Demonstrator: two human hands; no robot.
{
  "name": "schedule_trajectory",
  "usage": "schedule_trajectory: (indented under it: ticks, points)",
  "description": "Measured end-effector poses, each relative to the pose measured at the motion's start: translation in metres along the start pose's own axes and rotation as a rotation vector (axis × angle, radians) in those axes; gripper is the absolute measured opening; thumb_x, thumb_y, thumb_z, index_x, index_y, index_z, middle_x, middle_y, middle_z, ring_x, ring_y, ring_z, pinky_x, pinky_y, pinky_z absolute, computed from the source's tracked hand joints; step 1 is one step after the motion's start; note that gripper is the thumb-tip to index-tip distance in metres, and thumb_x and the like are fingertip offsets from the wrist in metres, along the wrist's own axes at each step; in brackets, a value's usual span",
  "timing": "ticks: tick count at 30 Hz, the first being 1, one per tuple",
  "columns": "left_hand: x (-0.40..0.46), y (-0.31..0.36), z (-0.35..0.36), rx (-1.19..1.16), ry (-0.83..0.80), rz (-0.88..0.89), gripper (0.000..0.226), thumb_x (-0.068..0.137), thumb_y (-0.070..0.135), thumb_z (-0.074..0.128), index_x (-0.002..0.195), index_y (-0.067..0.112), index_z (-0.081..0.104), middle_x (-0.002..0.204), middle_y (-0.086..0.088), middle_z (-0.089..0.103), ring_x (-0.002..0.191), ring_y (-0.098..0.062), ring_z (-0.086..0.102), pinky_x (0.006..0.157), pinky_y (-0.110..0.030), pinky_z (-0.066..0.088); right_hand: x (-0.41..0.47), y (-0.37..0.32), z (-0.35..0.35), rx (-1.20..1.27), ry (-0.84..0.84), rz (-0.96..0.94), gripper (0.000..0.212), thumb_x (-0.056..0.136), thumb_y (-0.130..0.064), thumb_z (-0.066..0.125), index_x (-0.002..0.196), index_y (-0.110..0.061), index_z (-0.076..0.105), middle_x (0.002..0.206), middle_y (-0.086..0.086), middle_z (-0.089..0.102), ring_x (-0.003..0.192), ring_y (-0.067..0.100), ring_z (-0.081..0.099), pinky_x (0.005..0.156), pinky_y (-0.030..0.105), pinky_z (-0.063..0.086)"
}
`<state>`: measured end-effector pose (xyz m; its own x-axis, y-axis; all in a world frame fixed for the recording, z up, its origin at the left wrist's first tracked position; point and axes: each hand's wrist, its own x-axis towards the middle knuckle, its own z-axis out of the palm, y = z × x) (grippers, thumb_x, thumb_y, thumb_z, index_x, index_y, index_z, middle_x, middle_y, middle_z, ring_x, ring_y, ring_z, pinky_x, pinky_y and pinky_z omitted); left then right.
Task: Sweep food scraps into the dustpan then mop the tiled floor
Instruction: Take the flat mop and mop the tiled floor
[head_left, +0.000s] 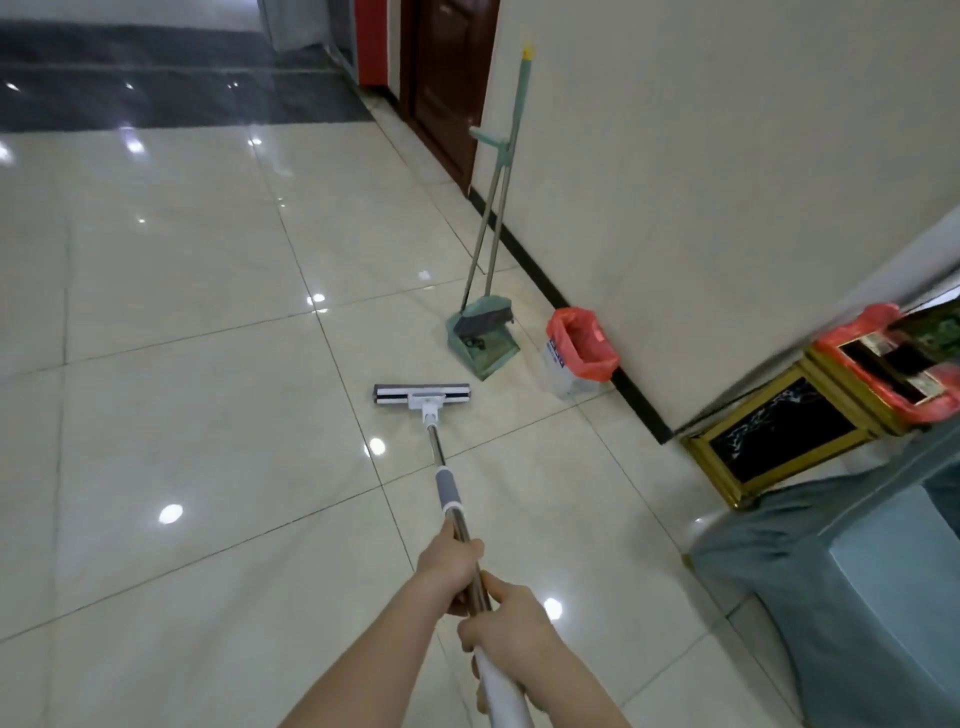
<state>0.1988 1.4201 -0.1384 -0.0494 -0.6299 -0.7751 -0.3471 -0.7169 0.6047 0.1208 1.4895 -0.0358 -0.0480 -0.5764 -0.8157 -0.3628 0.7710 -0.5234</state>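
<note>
Both hands grip one mop handle (457, 525). My left hand (448, 561) is wrapped around the metal shaft, and my right hand (506, 618) holds it just behind, above the white end. The flat grey-and-white mop head (422, 396) lies on the glossy cream tiled floor (208, 415) ahead of me. Just beyond it stands a green dustpan (483, 349) with a green broom (485, 316) resting in it, both long handles leaning toward the wall. Dark bits lie inside the pan.
A small bin with a red liner (579, 348) sits by the wall's black skirting. A gold-framed black bin with a red bag (810, 421) stands at the right, next to a blue-grey draped table (857, 571). A brown door (447, 88) is far ahead.
</note>
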Motion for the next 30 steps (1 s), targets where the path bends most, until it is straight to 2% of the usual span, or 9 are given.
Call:
schedule_trajectory:
  ticks: [4, 6, 12, 16, 19, 21, 23, 27, 30]
  points:
    - [-0.057, -0.043, 0.067, -0.062, 0.017, -0.011, 0.062, 0.09, 0.027, 0.049, 0.148, 0.029, 0.029, 0.116, -0.008, 0.058, 0.099, -0.026, 0.058, 0.088, -0.035, 0.05, -0.051, 0.076, -0.03, -0.046, -0.077, -0.021, 0.046, 0.07, 0.002, 0.054, 0.105, -0.027, 0.066, 0.072, 0.004, 0.066, 0.049, 0.02, 0.059, 0.048, 0.023, 0.048]
    - [-0.092, -0.064, 0.099, -0.082, 0.024, -0.026, 0.061, 0.091, 0.026, 0.048, 0.148, 0.03, 0.028, 0.115, -0.007, 0.058, 0.094, -0.023, 0.058, 0.081, -0.032, 0.049, -0.078, 0.114, -0.041, -0.117, -0.109, -0.031, 0.051, 0.068, -0.001, 0.055, 0.111, -0.024, 0.066, 0.073, 0.003, 0.066, 0.049, 0.019, 0.06, 0.051, 0.022, 0.049]
    - [-0.135, -0.067, 0.157, -0.151, 0.088, -0.061, 0.054, 0.092, 0.026, 0.049, 0.144, 0.023, 0.036, 0.116, -0.01, 0.059, 0.099, -0.027, 0.058, 0.085, -0.035, 0.049, -0.12, 0.154, -0.086, -0.046, -0.113, -0.01, 0.037, 0.071, 0.004, 0.051, 0.096, -0.019, 0.066, 0.06, 0.007, 0.057, 0.041, 0.021, 0.052, 0.043, 0.026, 0.047]
    - [-0.116, -0.044, 0.158, -0.105, 0.178, -0.034, 0.04, 0.091, 0.024, 0.05, 0.131, 0.016, 0.05, 0.104, -0.007, 0.06, 0.089, -0.024, 0.057, 0.079, -0.034, 0.047, -0.098, 0.139, -0.099, -0.094, -0.086, -0.042, 0.033, 0.069, 0.003, 0.052, 0.084, -0.023, 0.066, 0.071, 0.003, 0.065, 0.049, 0.02, 0.055, 0.046, 0.024, 0.047]
    - [-0.096, -0.031, 0.157, -0.09, 0.194, -0.026, 0.041, 0.09, 0.025, 0.049, 0.131, 0.02, 0.05, 0.101, -0.006, 0.062, 0.087, -0.023, 0.059, 0.081, -0.035, 0.05, -0.076, 0.124, -0.106, -0.13, -0.075, -0.061, 0.043, 0.066, 0.001, 0.055, 0.096, -0.027, 0.068, 0.082, -0.003, 0.073, 0.053, 0.012, 0.06, 0.055, 0.022, 0.051]
    - [-0.081, -0.02, 0.151, -0.088, 0.201, -0.021, 0.046, 0.091, 0.026, 0.048, 0.137, 0.024, 0.046, 0.104, -0.005, 0.063, 0.09, -0.022, 0.06, 0.078, -0.032, 0.049, -0.06, 0.107, -0.109, -0.143, -0.068, -0.066, 0.044, 0.068, 0.0, 0.057, 0.099, -0.031, 0.064, 0.082, -0.012, 0.072, 0.067, 0.006, 0.064, 0.063, 0.014, 0.049]
    - [-0.062, -0.005, 0.136, -0.063, 0.212, -0.009, 0.049, 0.092, 0.027, 0.048, 0.14, 0.026, 0.043, 0.106, -0.004, 0.063, 0.091, -0.021, 0.061, 0.077, -0.03, 0.047, -0.045, 0.085, -0.109, -0.154, -0.062, -0.085, 0.043, 0.072, -0.001, 0.059, 0.099, -0.034, 0.056, 0.076, -0.023, 0.064, 0.075, 0.0, 0.063, 0.06, 0.004, 0.043]
    - [-0.023, 0.034, 0.088, -0.062, 0.211, 0.001, 0.048, 0.092, 0.026, 0.049, 0.14, 0.024, 0.044, 0.105, -0.004, 0.062, 0.092, -0.02, 0.061, 0.078, -0.03, 0.049, -0.005, 0.026, -0.099, -0.142, -0.078, -0.15, 0.044, 0.077, 0.0, 0.057, 0.105, -0.034, 0.054, 0.073, -0.025, 0.056, 0.067, -0.012, 0.052, 0.056, 0.002, 0.04]
    - [0.016, 0.072, 0.037, -0.06, 0.201, 0.008, 0.047, 0.089, 0.026, 0.051, 0.136, 0.022, 0.049, 0.106, -0.006, 0.064, 0.091, -0.021, 0.061, 0.08, -0.031, 0.05, 0.036, -0.029, -0.087, -0.13, -0.069, -0.179, 0.041, 0.076, 0.0, 0.058, 0.104, -0.031, 0.057, 0.073, -0.023, 0.057, 0.068, -0.008, 0.055, 0.055, 0.001, 0.039]
